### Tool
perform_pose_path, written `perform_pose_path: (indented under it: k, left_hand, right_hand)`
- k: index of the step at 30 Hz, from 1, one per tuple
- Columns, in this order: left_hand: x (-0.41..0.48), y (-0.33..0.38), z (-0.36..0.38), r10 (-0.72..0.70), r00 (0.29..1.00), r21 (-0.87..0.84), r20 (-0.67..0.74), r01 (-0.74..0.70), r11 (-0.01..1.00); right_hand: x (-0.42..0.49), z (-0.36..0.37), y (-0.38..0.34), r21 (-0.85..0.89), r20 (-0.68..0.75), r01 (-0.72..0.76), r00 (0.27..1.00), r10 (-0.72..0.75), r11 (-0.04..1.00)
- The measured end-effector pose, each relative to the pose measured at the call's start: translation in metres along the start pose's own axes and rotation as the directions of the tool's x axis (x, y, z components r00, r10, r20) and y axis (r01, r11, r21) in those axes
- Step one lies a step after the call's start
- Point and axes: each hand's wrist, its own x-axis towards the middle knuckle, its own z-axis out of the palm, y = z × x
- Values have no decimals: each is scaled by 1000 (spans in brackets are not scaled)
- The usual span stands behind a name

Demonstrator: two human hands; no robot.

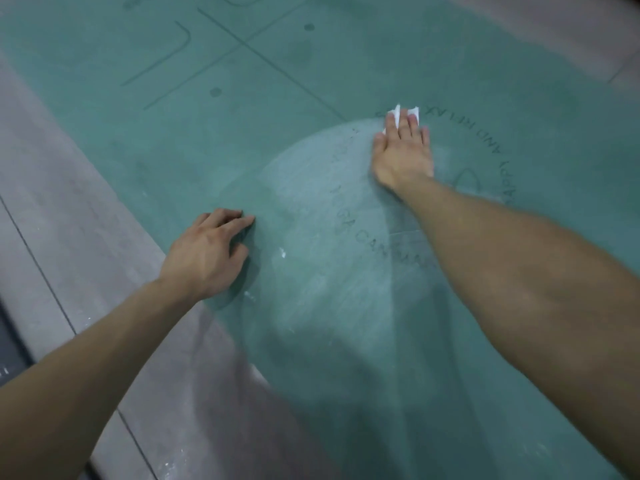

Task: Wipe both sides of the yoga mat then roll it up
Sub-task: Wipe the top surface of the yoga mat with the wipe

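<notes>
Teal yoga mat flat on floor, first side mid-wipe: right hand flat-fingered pressing white wipe, left hand loosely curled bracing mat; flip, second side, rolling remain.

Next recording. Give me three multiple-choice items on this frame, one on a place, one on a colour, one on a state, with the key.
1. Where is the white wipe?
A) under the right hand, on the yoga mat
B) hanging on a chair
C) tucked beneath the mat's edge

2. What colour is the yoga mat?
A) purple
B) teal green
C) black

3. How does the yoga mat lie?
A) rolled up
B) folded in half
C) spread flat on the floor

Key:
1 A: white corners poke out past the right hand's straight fingers.
2 B: its whole printed surface is teal green.
3 C: it lies flat and unrolled, and the left hand rests its fingertips on it near its edge.
</notes>
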Motion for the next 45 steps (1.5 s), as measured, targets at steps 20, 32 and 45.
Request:
perform_pose_path:
  k: [20, 32, 45]
  left_hand:
    - [-101, 56, 27, 50, 988, -13, -147, -53, 999]
    - [-113, 51, 27, 33, 995, 3, -93, -33, 999]
    - [-127, 23, 1, -75, 992, 17, -99, 77, 997]
  right_hand:
    - [-271, 38, 24, 40, 26, 614, 788, -615, 788]
    - [-235, 8, 118, 63, 14, 24, 1000, -25, 998]
    - [-232, 24, 69, 39, -20, 230, 973, -229, 972]
